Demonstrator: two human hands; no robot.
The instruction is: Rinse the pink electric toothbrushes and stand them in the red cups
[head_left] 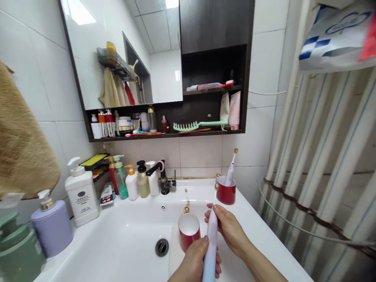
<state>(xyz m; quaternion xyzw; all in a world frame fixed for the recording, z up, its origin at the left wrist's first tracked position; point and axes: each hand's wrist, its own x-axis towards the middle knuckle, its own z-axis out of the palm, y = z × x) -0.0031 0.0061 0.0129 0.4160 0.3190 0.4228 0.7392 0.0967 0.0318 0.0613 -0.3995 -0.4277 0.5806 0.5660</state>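
An electric toothbrush [210,246] with a pink-to-blue handle stands nearly upright over the right side of the basin. Around its lower handle my left hand [195,256] is closed. My right hand [229,227] pinches the handle's top, where a thin white stem shows above the fingers. Just left of it, a red cup [189,235] with a white inside sits on a pale mat [175,250] in the basin. Behind that cup lies a small brush head [187,194] near a gold ornament [186,208]. Another red cup [226,192] on the rim holds a second electric toothbrush [230,172].
Several pump bottles [143,182] line the sink's back left beside the black faucet [164,180]. A mirror cabinet [213,133] with toiletries hangs above. Radiator pipes [311,156] stand at right; a brown towel [23,141] hangs left. The drain [161,247] is left of the mat.
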